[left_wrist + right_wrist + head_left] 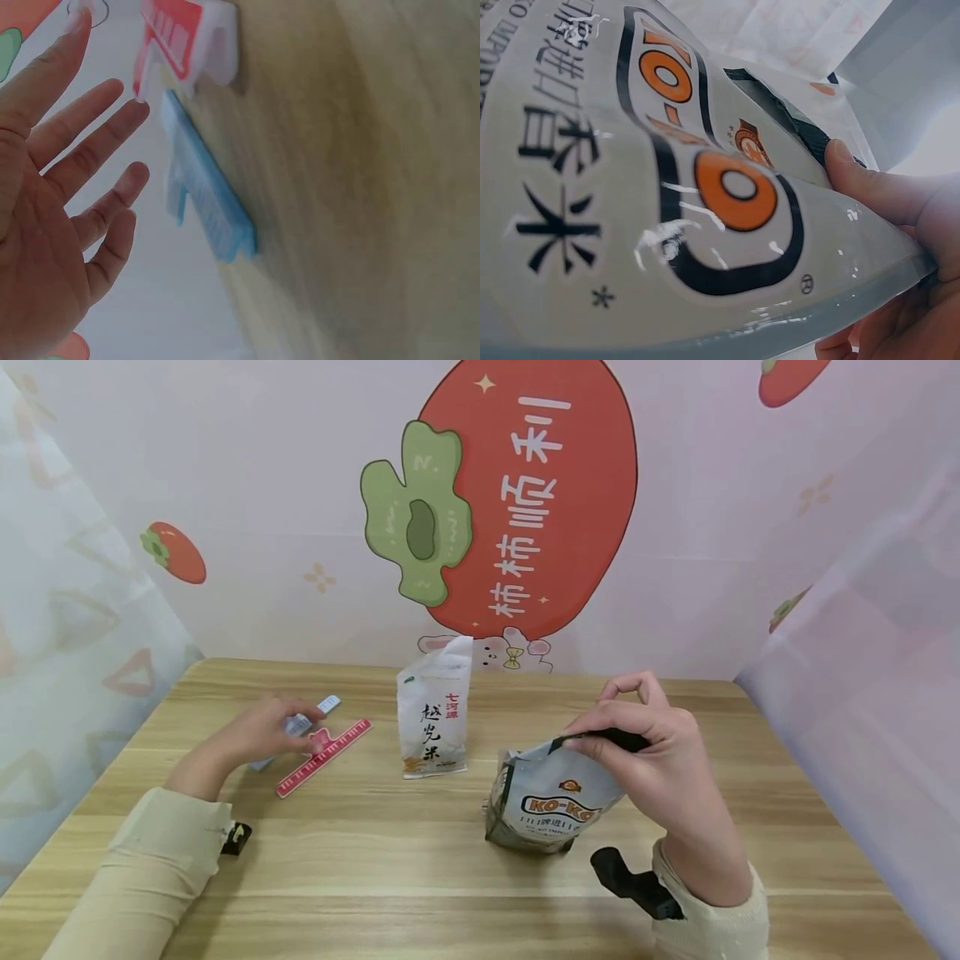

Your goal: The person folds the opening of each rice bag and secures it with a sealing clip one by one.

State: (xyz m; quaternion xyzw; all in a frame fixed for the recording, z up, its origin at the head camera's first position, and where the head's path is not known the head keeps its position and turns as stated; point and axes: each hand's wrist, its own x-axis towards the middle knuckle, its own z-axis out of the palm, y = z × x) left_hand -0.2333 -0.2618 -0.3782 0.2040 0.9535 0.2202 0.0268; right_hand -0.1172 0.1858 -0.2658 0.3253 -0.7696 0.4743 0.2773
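wooden table (360, 885), right fingers (626, 717) pinching ko-ko bag (558, 797), left fingers (94, 150) loose, white bag (433, 714) upright

The right hand (934, 217), on the right, grips a glossy pale bag (840, 255) by its top, thumb (885, 191) by a dark strip (810, 136). Orange KO-KO lettering (679, 124) (turned sideways, outlined darkly) crosses its face; black characters (559, 142) stand left; pale cloth (802, 30) hangs far behind.

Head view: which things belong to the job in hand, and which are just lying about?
Likely in the job:
KO-KO rice bag, top pinched by the right hand
pink ruler-patterned clip and blue clip, near the left hand

Seemingly just standing by:
white rice bag, untouched
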